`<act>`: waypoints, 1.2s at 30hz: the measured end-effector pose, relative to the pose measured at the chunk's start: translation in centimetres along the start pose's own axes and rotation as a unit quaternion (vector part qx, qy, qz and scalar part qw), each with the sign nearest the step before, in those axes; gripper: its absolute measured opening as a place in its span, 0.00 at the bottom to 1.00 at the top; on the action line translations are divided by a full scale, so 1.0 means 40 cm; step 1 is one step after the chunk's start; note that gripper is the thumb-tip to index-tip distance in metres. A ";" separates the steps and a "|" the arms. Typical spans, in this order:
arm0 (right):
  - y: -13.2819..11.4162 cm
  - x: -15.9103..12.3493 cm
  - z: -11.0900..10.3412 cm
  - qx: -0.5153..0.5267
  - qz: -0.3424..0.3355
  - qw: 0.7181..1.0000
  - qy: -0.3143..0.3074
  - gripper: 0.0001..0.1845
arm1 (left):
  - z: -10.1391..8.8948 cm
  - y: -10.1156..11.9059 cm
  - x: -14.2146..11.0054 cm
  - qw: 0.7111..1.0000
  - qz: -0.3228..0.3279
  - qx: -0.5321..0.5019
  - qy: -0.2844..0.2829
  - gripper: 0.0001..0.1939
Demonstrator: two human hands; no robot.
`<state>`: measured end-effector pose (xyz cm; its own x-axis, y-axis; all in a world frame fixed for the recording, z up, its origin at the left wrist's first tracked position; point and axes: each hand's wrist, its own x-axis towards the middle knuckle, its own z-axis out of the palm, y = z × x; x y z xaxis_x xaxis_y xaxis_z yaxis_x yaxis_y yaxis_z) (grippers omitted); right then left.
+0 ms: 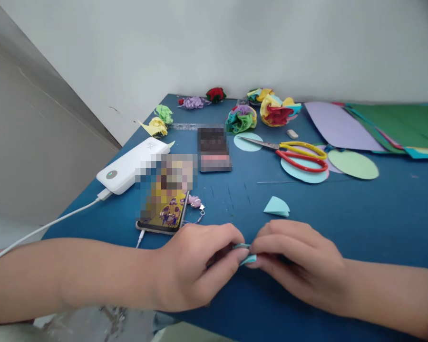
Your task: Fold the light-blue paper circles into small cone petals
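A small piece of folded light-blue paper (248,260) is pinched between my two hands, near the front of the blue table. My left hand (203,266) grips its left side with thumb and forefinger. From the right, my right hand (299,261) pinches the other side, fingertips almost touching the left ones. Much of the paper is hidden by the fingers. Just beyond the right hand lies another folded light-blue paper wedge (277,206). Farther back rest scissors with red and yellow handles (303,159), on light-blue, lilac and pale green paper circles (354,164).
To the left are a white power bank (131,166) with a cable (43,232), a phone with a lit screen (166,209) and a dark device (214,149). Colourful paper flowers (278,111) line the back. Coloured sheets (395,126) lie back right, near an eraser (292,134).
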<state>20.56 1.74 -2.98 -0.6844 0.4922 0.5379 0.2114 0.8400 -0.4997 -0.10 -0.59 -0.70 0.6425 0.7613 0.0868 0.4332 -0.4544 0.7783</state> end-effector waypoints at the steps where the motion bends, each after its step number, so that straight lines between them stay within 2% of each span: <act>1: 0.000 0.000 0.003 0.031 0.024 0.999 0.004 0.01 | 0.001 0.000 -0.001 1.000 -0.012 -0.011 -0.004 0.06; 6: 0.007 0.008 0.006 0.107 0.124 0.986 -0.012 0.05 | 0.006 -0.005 -0.001 0.999 -0.026 -0.026 0.033 0.07; 8: 0.011 0.012 0.005 0.124 0.120 0.985 -0.022 0.04 | 0.007 -0.006 0.001 0.998 -0.019 -0.036 0.043 0.06; 11: 0.016 0.015 0.004 0.134 0.094 0.986 -0.017 0.04 | 0.001 -0.004 0.006 0.998 -0.008 -0.048 0.031 0.08; 15: 0.022 0.014 0.004 0.134 0.122 0.983 -0.003 0.06 | -0.007 -0.003 0.010 0.999 0.024 -0.027 0.017 0.10; 21: 0.022 0.013 0.004 0.146 0.138 0.980 -0.007 0.08 | 0.002 -0.015 0.004 0.995 0.079 0.047 0.022 0.08; 36: 0.023 0.017 0.002 0.177 0.212 0.961 -0.007 0.11 | 0.007 -0.016 0.003 0.994 0.071 0.080 0.019 0.08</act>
<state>20.21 2.82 -3.13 -0.5995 0.7675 0.2272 0.2238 0.4332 -0.8730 -0.14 -0.34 -1.35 0.6818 0.6993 0.2147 0.4361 -0.6243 0.6481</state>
